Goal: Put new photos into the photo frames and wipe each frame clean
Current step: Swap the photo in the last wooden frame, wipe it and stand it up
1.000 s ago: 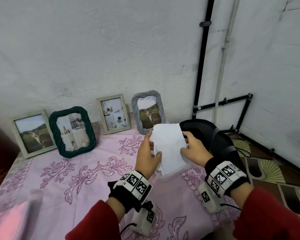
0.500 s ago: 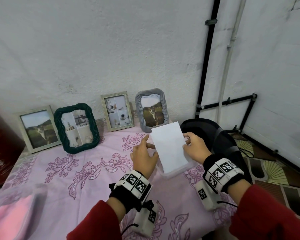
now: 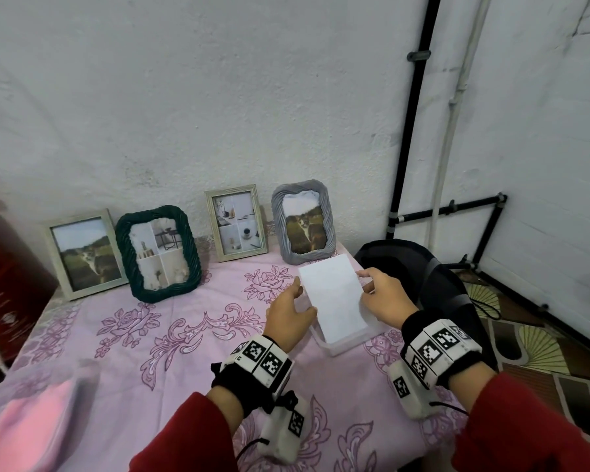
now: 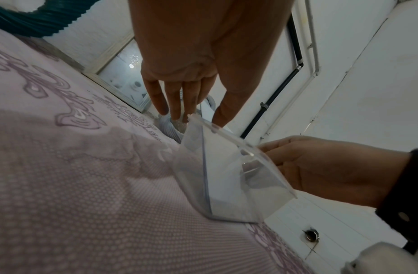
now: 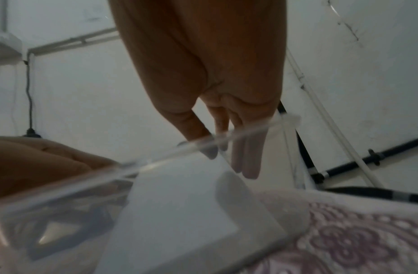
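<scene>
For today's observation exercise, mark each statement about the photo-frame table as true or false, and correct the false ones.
1. Four photo frames stand along the wall. True: among them the dark green frame and the grey frame.
2. The white sheets sit in a clear plastic box. True.
3. The left hand holds a cleaning cloth. False: it holds nothing, fingers straight beside the box.
4. The table is covered by a plain blue cloth. False: the tablecloth is pink with a purple floral pattern.
5. The right hand touches the sheets' right edge. True.
</scene>
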